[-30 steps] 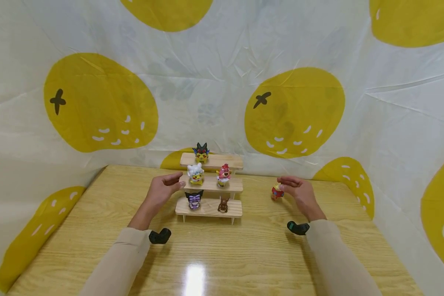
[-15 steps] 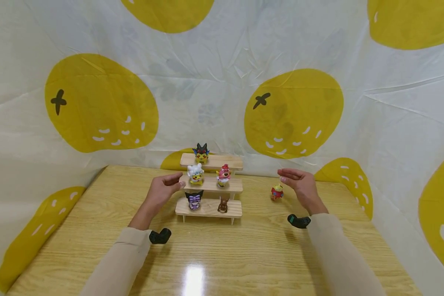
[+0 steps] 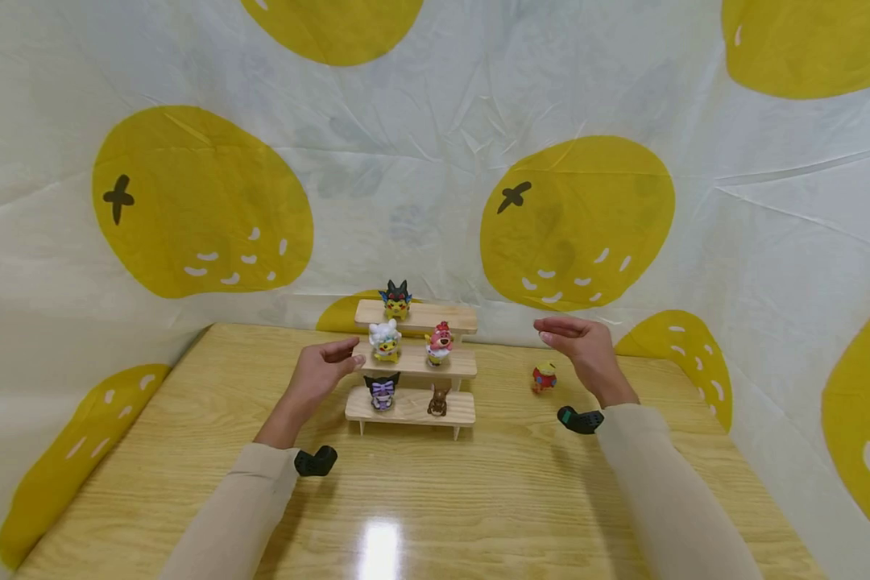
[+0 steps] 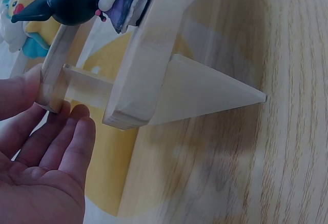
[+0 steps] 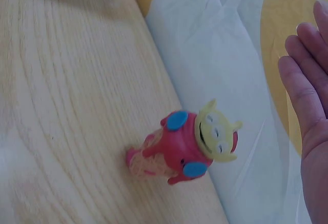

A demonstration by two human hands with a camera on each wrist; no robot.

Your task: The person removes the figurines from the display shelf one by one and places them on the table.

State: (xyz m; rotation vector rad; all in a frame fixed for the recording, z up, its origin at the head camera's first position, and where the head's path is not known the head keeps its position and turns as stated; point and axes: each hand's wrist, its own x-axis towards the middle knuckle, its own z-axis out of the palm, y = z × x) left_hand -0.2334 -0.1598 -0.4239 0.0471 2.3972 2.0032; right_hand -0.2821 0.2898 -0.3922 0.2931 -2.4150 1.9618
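Wooden bench [image 3: 435, 491] below — the left hand [image 3: 321, 374] pinches the stand [image 3: 413, 363] at its left end, fingers narrow; the right hand [image 3: 582, 354] hovers near the toy [image 3: 544, 377] — fingers straight.

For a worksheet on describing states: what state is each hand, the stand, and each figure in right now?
Left hand: pinches the middle step's end
Right hand: fingers straight, holding nothing
Stand: upright on the table
Red figure: upright on the table, not held
Black-and-yellow figure: upright, top step
White figure: upright, middle step
Pink figure: upright, middle step
Purple figure: upright, bottom step
Brown figure: upright, bottom step
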